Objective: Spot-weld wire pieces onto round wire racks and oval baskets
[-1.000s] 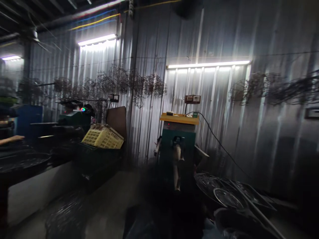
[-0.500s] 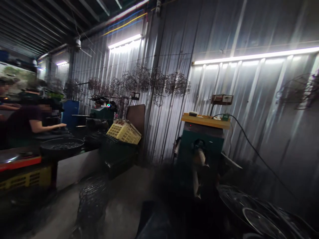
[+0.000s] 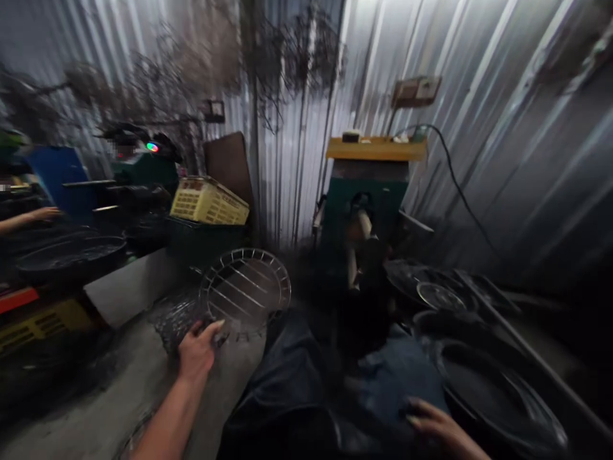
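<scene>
Compared with half a second ago, the view is tilted lower: the lamps have been lost above the top edge, and both hands have been brought into sight. A rack (image 3: 245, 287) is now held out ahead by the left hand (image 3: 198, 348), its near rim gripped between thumb and fingers, over the floor (image 3: 119, 377) and left of the dark, softly shining trousers (image 3: 292, 358). The right hand (image 3: 440, 427) is seen at the lower right with its fingers bent, beside a blue cloth (image 3: 407, 364); whether anything is grasped by it cannot be told through the blur. Of the co-worker at far left, only a forearm and hand (image 3: 45, 214) are shown now.

The rack is formed of thin bright wire: a round, doubled rim joined by short struts, crossed by straight bars. The wall (image 3: 297, 160) is made of ribbed, glossy metal sheet. A slotted yellow crate (image 3: 211, 201) is set aslant on a dark green bin (image 3: 205, 239). At right, smooth black round basins (image 3: 527, 409) are clustered.
</scene>
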The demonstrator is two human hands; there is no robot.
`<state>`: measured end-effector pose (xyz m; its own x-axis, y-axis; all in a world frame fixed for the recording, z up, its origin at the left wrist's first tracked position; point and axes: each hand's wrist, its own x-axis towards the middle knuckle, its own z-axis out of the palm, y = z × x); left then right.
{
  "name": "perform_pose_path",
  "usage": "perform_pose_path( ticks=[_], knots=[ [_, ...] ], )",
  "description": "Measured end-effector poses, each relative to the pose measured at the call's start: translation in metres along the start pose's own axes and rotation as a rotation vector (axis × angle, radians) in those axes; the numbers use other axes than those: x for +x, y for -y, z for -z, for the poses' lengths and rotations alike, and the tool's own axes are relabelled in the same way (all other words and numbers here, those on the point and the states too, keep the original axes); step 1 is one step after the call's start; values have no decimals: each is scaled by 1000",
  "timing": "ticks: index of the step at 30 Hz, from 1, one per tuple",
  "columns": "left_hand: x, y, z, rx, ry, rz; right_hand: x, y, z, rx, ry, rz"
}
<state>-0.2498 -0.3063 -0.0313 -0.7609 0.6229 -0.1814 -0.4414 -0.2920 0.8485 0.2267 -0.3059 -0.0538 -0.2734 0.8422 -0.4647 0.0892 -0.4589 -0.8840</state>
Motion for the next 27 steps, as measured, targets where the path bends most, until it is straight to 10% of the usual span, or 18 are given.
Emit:
perform_pose_path(
  ticks=[9, 18, 27],
  knots=[
    [-19, 54, -105, 22, 378, 455, 49, 85, -18, 318, -77, 264],
    [2, 106, -153, 170, 636, 502, 92, 127, -2, 410, -120, 420],
    [41, 141, -207, 353, 700, 512, 113, 139, 11, 338, -92, 226]
  ],
)
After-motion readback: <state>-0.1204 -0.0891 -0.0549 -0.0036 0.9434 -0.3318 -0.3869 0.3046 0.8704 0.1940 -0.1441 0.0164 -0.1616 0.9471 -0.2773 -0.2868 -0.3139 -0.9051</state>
